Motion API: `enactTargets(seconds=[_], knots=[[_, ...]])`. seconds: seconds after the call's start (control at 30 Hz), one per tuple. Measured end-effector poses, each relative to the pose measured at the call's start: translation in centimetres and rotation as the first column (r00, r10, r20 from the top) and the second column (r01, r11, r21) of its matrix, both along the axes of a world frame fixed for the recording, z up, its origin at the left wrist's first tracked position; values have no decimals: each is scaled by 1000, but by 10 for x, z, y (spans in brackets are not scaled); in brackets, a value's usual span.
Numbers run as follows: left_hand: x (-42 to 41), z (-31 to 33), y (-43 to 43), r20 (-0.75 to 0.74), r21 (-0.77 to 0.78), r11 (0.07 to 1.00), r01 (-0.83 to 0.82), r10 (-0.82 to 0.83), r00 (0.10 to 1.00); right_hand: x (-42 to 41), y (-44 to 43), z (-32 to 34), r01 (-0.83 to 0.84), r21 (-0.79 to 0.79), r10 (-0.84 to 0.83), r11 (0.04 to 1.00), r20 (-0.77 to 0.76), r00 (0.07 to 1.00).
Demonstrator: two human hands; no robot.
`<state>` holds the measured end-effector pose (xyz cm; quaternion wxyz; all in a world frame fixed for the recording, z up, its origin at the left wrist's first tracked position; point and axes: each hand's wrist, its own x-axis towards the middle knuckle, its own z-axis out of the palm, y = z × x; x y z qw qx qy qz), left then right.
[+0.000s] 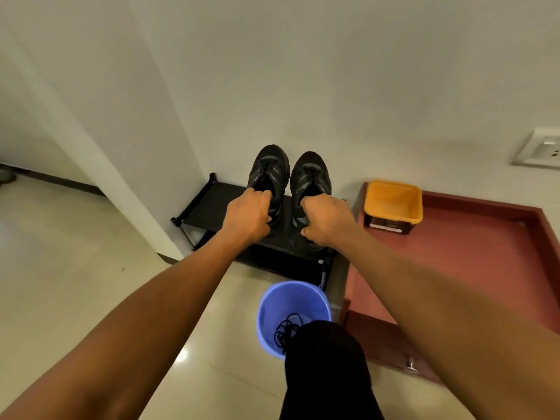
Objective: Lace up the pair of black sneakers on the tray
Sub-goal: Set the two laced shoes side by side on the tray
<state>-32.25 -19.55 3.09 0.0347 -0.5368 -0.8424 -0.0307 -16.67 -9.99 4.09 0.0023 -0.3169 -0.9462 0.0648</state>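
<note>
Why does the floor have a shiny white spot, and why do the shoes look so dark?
Head view: the spot is light glare on the glossy floor; the black sneakers sit in dim, soft light, so their details blur together.

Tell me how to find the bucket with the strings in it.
Find the low black rack against the white wall. On the shiny floor just in front of it stands a round bucket. It is blue with black laces tangled inside, unlike the square yellow tub to the right.
</note>
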Motion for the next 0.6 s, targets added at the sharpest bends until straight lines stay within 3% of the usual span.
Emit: enactTargets(seconds=[0.3,0.6], knots=[[-92,-92,4,75,-40,995,-89,92,993,-85,-7,-85,-20,-148,19,989,-9,1000],[-142,-154,10,109,6,996,-84,83,991,-130,0,-131,33,-148,-41,988,-54,998]])
